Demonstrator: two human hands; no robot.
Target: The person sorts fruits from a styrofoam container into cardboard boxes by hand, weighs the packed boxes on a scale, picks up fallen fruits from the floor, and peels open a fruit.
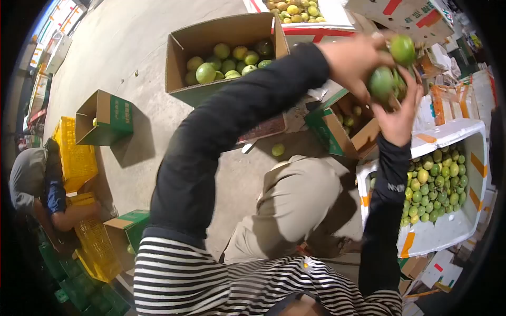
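Observation:
Up at the right, my left hand [352, 59] reaches across with its fingers closed around a round green fruit [402, 49], which looks like a passion fruit. Just below, my right hand [399, 117] cups another green passion fruit [381, 83], its thumb and fingers around the side. A further green piece partly shows between the hands, blurred by motion. Beneath them stands an open green-and-brown carton [328, 129] with a few fruits inside. To the right, a white foam box [448, 239] holds many yellow-green passion fruits [433, 184].
A large open carton [184, 50] of green fruits stands ahead. One fruit [278, 149] lies on the floor by my knee [295, 195]. At left are a small green carton [117, 120], yellow crates [76, 158] and another person [31, 176]. White boxes [403, 18] crowd the upper right.

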